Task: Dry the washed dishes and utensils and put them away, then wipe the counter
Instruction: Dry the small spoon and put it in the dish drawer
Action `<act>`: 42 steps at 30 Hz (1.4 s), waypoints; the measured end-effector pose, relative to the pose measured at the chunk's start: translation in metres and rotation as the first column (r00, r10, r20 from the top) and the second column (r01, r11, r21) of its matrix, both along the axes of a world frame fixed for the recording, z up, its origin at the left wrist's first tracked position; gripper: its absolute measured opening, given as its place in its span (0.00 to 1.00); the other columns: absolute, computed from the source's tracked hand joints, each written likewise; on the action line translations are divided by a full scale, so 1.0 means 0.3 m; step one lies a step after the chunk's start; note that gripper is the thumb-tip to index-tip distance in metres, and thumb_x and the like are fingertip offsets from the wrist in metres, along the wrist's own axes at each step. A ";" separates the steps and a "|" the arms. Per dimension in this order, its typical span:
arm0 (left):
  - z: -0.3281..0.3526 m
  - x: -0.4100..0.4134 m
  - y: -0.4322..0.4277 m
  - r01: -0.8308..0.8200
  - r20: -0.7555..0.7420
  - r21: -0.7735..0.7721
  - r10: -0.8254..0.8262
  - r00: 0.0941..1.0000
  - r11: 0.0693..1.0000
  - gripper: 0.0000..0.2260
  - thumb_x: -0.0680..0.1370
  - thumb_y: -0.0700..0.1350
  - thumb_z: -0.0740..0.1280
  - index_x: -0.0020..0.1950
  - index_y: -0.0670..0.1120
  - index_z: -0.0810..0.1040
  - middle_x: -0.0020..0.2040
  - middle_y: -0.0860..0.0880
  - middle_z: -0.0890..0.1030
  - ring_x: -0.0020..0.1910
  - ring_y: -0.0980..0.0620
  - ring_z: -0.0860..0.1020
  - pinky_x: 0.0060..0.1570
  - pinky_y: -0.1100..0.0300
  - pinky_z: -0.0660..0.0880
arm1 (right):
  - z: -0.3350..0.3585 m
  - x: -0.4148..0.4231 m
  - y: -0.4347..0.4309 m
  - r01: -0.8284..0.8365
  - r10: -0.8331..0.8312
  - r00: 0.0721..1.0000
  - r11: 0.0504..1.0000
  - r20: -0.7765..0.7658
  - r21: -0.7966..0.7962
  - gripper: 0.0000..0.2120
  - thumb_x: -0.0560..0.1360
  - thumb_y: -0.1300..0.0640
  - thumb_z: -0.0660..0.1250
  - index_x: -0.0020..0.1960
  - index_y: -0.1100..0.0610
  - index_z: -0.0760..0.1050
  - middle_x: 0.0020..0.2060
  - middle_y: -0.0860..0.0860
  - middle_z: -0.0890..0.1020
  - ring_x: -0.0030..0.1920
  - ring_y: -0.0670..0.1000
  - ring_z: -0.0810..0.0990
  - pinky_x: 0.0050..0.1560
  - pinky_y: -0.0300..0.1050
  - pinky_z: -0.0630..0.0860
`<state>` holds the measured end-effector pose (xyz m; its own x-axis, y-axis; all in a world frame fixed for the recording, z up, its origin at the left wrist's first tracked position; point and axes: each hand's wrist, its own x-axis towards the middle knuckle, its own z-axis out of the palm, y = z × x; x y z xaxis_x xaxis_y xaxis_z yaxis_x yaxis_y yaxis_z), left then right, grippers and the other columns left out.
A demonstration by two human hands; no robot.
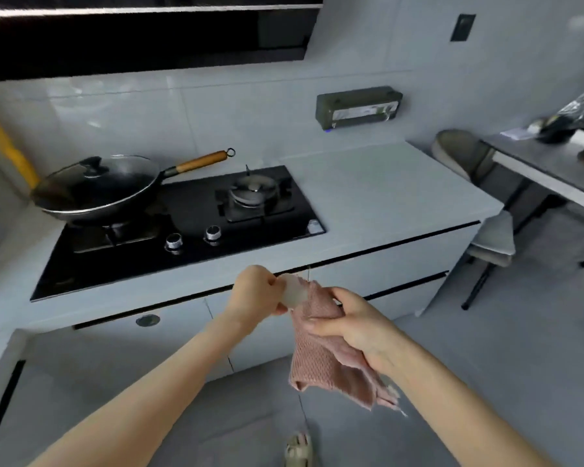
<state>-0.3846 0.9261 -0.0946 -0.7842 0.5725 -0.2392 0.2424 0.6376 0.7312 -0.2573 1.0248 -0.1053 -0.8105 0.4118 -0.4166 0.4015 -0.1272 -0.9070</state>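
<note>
kitchen w/ a pale grey counter [385, 197], smooth and matte, running along a glossy tiled wall [216, 106]. a black glass hob [186, 210] is set into it, w/ 2 round metal knobs [174, 242] at the front. a dark round wok [95, 193] w/ a glass lid and a wooden handle [201, 161] stands on the left burner. a black hood [149, 38] hangs above, and a green box [358, 107] is fixed on the wall. at the right are a grey table [547, 178] and a chair [466, 156]; the floor [503, 348] is grey.

in front of the counter edge, in the air, the left hand [255, 293] pinches a small pale item [294, 291], smooth and half clear, too blurred to say which dish. the right hand [354, 326] is curled around a pink cloth [321, 365] w/ waffle texture; the cloth's top end is against the item and the rest hangs down.
</note>
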 end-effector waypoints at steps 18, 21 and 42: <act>-0.208 -0.229 1.186 -0.090 0.579 0.259 -0.079 0.812 0.962 0.11 0.78 0.41 0.64 0.41 0.35 0.79 0.36 0.43 0.84 0.35 0.51 0.83 0.44 0.61 0.81 | -0.064 -0.076 1.159 0.469 -0.470 0.882 0.882 -0.033 -0.034 0.08 0.71 0.71 0.69 0.50 0.65 0.79 0.43 0.60 0.84 0.42 0.56 0.84 0.44 0.45 0.80; -0.269 -0.267 1.266 -0.294 0.867 0.225 -0.053 0.496 0.929 0.12 0.79 0.45 0.63 0.45 0.37 0.79 0.44 0.40 0.82 0.45 0.43 0.82 0.41 0.58 0.82 | -0.089 -0.069 1.326 0.425 -0.426 0.905 0.905 -0.013 -0.031 0.10 0.70 0.72 0.69 0.51 0.66 0.79 0.43 0.60 0.85 0.43 0.57 0.84 0.44 0.45 0.79; -0.897 -0.219 1.609 -0.990 0.983 -0.119 0.134 -0.128 -0.077 0.16 0.76 0.26 0.47 0.39 0.37 0.71 0.40 0.43 0.74 0.43 0.48 0.74 0.70 0.53 0.63 | -0.340 -0.190 2.126 -0.427 0.421 0.900 0.804 0.111 0.414 0.10 0.71 0.69 0.70 0.50 0.59 0.76 0.44 0.54 0.82 0.43 0.47 0.79 0.46 0.39 0.72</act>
